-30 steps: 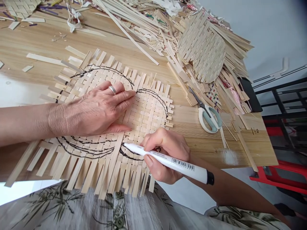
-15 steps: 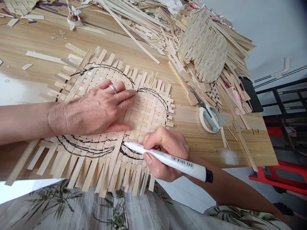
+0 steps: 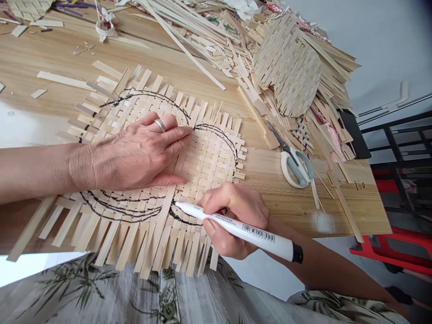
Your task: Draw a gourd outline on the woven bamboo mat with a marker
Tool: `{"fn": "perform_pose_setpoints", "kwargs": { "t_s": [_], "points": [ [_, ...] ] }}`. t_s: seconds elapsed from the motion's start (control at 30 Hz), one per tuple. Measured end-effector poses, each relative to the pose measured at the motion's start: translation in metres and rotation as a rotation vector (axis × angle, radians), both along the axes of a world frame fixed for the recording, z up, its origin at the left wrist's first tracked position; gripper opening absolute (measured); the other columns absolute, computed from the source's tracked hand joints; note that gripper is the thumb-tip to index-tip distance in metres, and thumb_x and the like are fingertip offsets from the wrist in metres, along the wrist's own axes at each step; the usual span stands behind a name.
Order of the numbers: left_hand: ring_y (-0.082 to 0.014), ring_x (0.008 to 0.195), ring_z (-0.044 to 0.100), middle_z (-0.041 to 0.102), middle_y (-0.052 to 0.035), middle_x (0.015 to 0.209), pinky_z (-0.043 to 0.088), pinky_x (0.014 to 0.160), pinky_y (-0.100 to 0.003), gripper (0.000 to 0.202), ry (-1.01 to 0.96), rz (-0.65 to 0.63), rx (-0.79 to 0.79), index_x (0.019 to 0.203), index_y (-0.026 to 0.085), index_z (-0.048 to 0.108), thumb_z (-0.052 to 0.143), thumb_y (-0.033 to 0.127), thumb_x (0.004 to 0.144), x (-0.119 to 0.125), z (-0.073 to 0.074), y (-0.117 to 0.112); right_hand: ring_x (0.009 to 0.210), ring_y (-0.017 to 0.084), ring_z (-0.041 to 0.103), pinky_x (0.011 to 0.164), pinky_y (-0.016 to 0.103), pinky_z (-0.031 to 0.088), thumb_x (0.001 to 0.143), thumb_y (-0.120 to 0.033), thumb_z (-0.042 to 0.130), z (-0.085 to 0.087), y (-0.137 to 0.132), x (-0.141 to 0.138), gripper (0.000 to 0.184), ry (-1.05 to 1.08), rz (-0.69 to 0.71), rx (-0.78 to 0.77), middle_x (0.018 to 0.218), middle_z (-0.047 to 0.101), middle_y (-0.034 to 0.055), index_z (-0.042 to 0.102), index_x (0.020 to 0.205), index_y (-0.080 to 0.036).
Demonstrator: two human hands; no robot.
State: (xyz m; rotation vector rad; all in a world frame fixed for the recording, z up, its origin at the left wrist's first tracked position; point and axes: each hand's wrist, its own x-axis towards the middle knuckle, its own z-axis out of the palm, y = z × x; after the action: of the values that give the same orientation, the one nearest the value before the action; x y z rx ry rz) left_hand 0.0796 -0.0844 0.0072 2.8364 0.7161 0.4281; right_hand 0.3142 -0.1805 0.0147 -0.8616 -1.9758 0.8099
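Observation:
My left hand (image 3: 143,153), wearing a silver ring (image 3: 160,125), lies flat with its fingers together on a woven mat of pale wood strips (image 3: 209,166). Loose strip ends fringe the mat, and black hand-drawn curved lines (image 3: 212,130) run across it. My right hand (image 3: 232,220) grips a white marker pen (image 3: 243,231) with a black end cap and a barcode label. The pen's tip rests at the mat near a black line, partly beside my fingers. My hands hide the middle of the mat.
A wooden table (image 3: 43,49) holds heaps of loose strips (image 3: 189,40), a round woven piece (image 3: 290,67) and grey-handled scissors (image 3: 293,166). Past the table's right edge stand a black metal rack (image 3: 398,144) and a red stool (image 3: 388,252).
Both hands stay almost still on the mat. The whole view shifts slightly, and my right hand sits a little lower with the pen.

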Motion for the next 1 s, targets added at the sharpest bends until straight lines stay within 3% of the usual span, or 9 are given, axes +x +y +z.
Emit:
{"fn": "perform_pose_setpoints", "kwargs": {
  "t_s": [0.1, 0.3, 0.47, 0.67, 0.87, 1.0],
  "points": [
    [-0.0456, 0.135, 0.051, 0.053, -0.0185, 0.155, 0.042, 0.111, -0.065, 0.073, -0.038, -0.005, 0.011, 0.153, 0.012, 0.05, 0.052, 0.062, 0.1, -0.001, -0.004, 0.0, 0.039, 0.011, 0.048, 0.035, 0.028, 0.04, 0.074, -0.007, 0.054, -0.003, -0.001, -0.001, 0.024, 0.086, 0.055, 0.058, 0.06, 0.041, -0.0088, 0.05, 0.088, -0.026],
    [-0.045, 0.138, 0.048, 0.051, -0.0182, 0.156, 0.04, 0.112, -0.064, 0.071, 0.071, 0.02, -0.04, 0.15, 0.013, 0.053, 0.055, 0.061, 0.098, 0.002, 0.007, -0.001, 0.035, 0.011, 0.044, 0.035, 0.027, 0.041, 0.079, -0.008, 0.058, 0.009, 0.009, 0.005, 0.022, 0.351, -0.032, -0.037, 0.055, 0.052, -0.0089, 0.055, 0.09, -0.028],
    [-0.0425, 0.132, 0.051, 0.054, -0.0196, 0.153, 0.044, 0.109, -0.059, 0.064, 0.086, -0.004, -0.026, 0.146, 0.01, 0.055, 0.057, 0.054, 0.099, 0.0, 0.016, 0.001, 0.035, 0.011, 0.04, 0.044, 0.03, 0.053, 0.091, -0.024, 0.067, 0.024, 0.028, 0.018, 0.016, 0.52, -0.266, -0.113, 0.05, 0.049, -0.0103, 0.054, 0.084, -0.029],
    [-0.0298, 0.121, 0.056, 0.058, -0.0192, 0.138, 0.052, 0.105, -0.05, 0.048, 0.002, -0.034, -0.09, 0.145, 0.008, 0.045, 0.039, 0.028, 0.103, -0.009, 0.027, 0.008, 0.036, 0.009, 0.036, 0.047, 0.028, 0.052, 0.094, -0.033, 0.063, 0.017, 0.042, 0.025, 0.015, 0.528, -0.375, -0.029, 0.053, 0.045, -0.0118, 0.05, 0.087, -0.029],
    [-0.0214, 0.112, 0.057, 0.054, -0.0116, 0.13, 0.053, 0.102, -0.042, 0.042, 0.013, 0.003, -0.133, 0.147, 0.015, 0.047, 0.034, 0.031, 0.11, -0.005, 0.04, -0.006, 0.04, 0.01, 0.04, 0.05, 0.027, 0.051, 0.094, -0.033, 0.061, 0.014, 0.045, 0.026, 0.015, 0.538, -0.467, -0.023, 0.052, 0.045, -0.0112, 0.049, 0.087, -0.028],
    [-0.0198, 0.093, 0.053, 0.056, -0.0061, 0.106, 0.048, 0.092, -0.041, 0.04, 0.124, 0.029, -0.13, 0.13, 0.02, 0.061, 0.032, 0.04, 0.113, -0.001, 0.044, -0.008, 0.042, 0.01, 0.042, 0.05, 0.026, 0.048, 0.096, -0.035, 0.06, 0.012, 0.047, 0.028, 0.014, 0.528, -0.443, 0.0, 0.056, 0.049, -0.0111, 0.049, 0.09, -0.028]
  ]
}}
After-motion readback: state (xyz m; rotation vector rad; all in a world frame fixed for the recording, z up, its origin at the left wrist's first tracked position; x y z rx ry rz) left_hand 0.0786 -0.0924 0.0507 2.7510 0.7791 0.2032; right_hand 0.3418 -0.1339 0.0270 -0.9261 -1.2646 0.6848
